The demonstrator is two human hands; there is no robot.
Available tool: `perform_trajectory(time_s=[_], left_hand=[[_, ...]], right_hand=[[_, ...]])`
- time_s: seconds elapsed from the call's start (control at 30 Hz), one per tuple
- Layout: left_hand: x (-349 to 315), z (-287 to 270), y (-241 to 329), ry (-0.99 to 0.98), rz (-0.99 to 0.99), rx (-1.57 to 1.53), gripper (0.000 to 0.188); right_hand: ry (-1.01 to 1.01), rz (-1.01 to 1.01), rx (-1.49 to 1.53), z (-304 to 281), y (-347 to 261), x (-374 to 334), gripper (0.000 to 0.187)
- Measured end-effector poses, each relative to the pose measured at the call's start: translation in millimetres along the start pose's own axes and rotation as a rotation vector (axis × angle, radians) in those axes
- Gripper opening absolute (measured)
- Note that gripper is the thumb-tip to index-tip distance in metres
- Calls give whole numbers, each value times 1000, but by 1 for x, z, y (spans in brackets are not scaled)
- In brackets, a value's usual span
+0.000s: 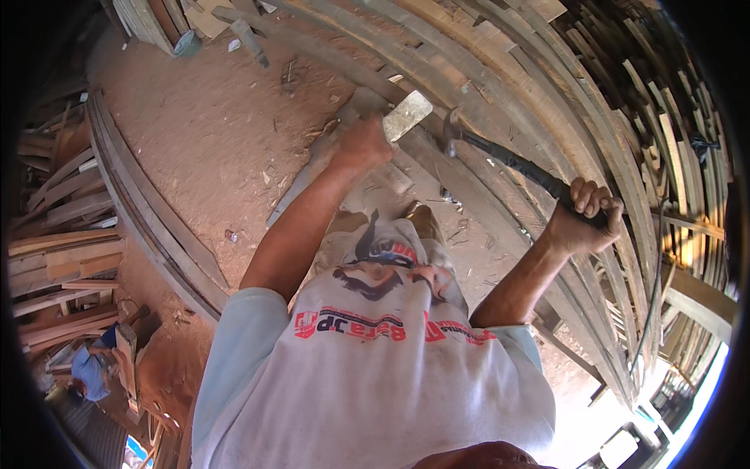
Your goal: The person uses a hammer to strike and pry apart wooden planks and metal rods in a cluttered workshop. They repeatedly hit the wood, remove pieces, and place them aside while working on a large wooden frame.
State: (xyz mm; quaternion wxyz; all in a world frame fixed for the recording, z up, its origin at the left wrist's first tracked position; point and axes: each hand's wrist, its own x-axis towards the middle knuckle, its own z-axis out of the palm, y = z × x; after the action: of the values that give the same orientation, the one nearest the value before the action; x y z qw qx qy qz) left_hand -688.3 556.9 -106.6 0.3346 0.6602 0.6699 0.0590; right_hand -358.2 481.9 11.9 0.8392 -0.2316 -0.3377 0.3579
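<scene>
My left hand (366, 143) is closed around a pale, whitish rectangular block (408, 116), and its far end sticks out past my fingers. I cannot make out what the block is made of. In my right hand (584, 217) is a claw hammer (512, 160), gripped near the end of its dark handle. The metal head of the hammer points up and left, a short way right of the block and apart from it. Below both hands lie weathered planks (453, 168) on the dirt floor.
Long timber boards (500, 70) stretch from the top to the right side. Stacked wood (66, 258) stands at the left, beside long planks (144, 203). Wood scraps dot the reddish dirt floor (195, 125). Something blue (90, 371), too small to identify, is at lower left.
</scene>
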Motion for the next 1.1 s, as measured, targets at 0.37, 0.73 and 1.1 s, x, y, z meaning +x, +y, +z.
perform_trajectory(time_s=[0.37, 0.73, 1.1], left_hand=[[-4, -1, -20, 38, 55, -214, 100], [138, -70, 32, 79, 338, 413, 83], [98, 44, 54, -122, 1034, 208, 47]], right_hand=[[-26, -57, -124, 21, -49, -44, 27], [20, -167, -208, 37, -49, -85, 25], [13, -206, -195, 21, -52, -94, 27]])
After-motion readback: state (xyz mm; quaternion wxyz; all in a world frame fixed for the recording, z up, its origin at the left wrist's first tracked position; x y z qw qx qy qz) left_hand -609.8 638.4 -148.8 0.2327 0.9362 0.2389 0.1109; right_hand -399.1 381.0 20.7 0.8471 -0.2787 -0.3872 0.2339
